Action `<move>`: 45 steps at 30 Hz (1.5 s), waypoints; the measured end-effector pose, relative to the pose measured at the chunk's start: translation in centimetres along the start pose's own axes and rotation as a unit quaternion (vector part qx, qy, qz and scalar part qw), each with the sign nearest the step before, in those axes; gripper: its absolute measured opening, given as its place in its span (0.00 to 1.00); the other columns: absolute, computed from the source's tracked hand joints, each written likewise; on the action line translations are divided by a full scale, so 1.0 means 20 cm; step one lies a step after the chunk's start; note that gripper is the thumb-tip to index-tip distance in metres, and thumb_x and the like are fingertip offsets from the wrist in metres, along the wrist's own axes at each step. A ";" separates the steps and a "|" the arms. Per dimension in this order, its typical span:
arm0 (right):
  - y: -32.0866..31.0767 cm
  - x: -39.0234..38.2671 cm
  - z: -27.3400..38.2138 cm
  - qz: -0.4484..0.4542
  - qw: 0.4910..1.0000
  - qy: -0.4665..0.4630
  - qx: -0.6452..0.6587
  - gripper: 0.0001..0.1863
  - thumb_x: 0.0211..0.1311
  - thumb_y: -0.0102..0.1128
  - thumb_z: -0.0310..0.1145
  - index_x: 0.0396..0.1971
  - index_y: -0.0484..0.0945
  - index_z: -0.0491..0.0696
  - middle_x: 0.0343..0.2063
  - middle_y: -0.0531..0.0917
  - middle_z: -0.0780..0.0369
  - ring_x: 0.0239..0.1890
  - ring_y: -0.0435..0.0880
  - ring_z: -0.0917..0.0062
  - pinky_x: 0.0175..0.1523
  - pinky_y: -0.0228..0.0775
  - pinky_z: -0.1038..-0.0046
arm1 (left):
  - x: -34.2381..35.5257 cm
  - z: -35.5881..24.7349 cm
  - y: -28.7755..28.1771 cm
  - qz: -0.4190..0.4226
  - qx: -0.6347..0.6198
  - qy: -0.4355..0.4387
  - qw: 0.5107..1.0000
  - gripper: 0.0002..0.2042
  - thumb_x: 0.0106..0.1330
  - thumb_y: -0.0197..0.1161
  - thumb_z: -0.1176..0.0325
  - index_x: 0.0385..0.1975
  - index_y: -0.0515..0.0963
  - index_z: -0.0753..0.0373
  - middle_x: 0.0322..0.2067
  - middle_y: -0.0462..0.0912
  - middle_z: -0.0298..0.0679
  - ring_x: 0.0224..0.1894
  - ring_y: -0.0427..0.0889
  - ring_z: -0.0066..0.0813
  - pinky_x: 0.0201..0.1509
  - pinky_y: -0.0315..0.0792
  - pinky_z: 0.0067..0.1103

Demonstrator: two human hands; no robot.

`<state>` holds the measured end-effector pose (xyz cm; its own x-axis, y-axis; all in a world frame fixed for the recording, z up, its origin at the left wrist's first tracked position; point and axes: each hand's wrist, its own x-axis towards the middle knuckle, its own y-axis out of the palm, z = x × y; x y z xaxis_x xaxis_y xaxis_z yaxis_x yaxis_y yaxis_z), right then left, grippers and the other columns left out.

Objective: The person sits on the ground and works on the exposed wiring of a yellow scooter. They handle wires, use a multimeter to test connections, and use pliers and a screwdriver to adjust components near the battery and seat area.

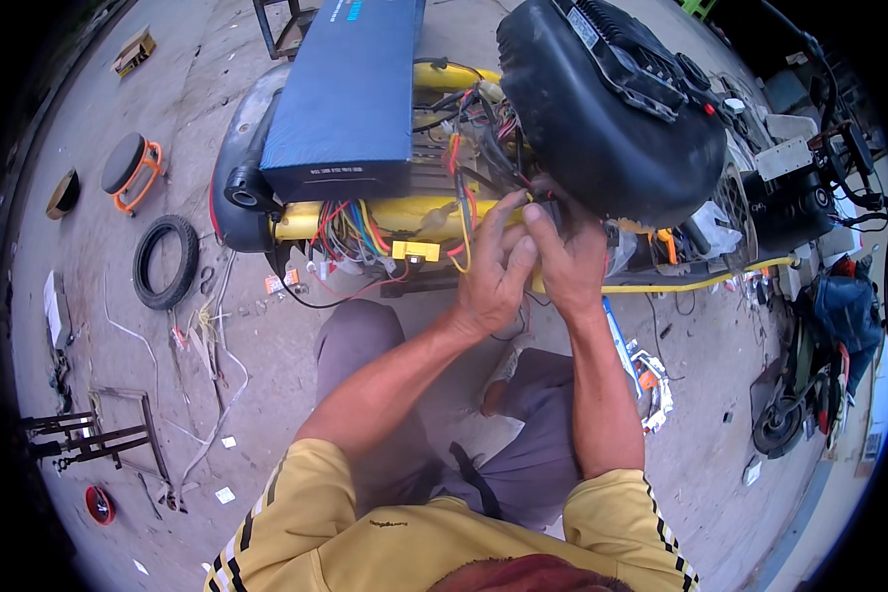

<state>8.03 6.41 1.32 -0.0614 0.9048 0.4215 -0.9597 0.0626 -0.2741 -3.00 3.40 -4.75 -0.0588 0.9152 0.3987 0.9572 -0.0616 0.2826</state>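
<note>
My left hand [491, 264] and my right hand [570, 259] meet over the wiring in the open yellow frame [377, 216] of a scooter-like vehicle. Their fingers are closed around thin wires, and the exact spot they pinch is partly hidden by the fingers. Red and yellow wires [461, 187] rise from the bundle just left of my hands. A yellow connector [416, 252] hangs on the frame's near side beside loose coloured wires [350, 225]. Just above my right hand leans a large black seat-shaped part [602, 148] with a finned black module [629, 64] on top.
A long blue box [340, 104] lies across the frame on the left. A stool [128, 168], a tyre [165, 261], a metal stand [133, 424] and loose cords [229, 395] are on the concrete floor. Another two-wheeler [809, 365] stands at right.
</note>
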 end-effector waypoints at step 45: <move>0.07 -0.01 0.04 0.010 0.986 -0.094 -0.139 0.28 0.60 0.70 0.32 0.60 0.76 0.40 0.55 0.80 0.52 0.57 0.78 0.62 0.66 0.65 0.64 | -0.35 -0.21 -0.13 0.039 0.086 -0.068 0.993 0.22 0.76 0.55 0.69 0.67 0.61 0.68 0.33 0.79 0.39 0.29 0.74 0.21 0.36 0.71 0.19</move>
<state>6.47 6.06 1.52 -0.1541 0.8149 0.5588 -0.8474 0.1818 -0.4989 -6.24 -4.48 -4.49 0.0453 0.9564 0.2887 0.9922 -0.0766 0.0982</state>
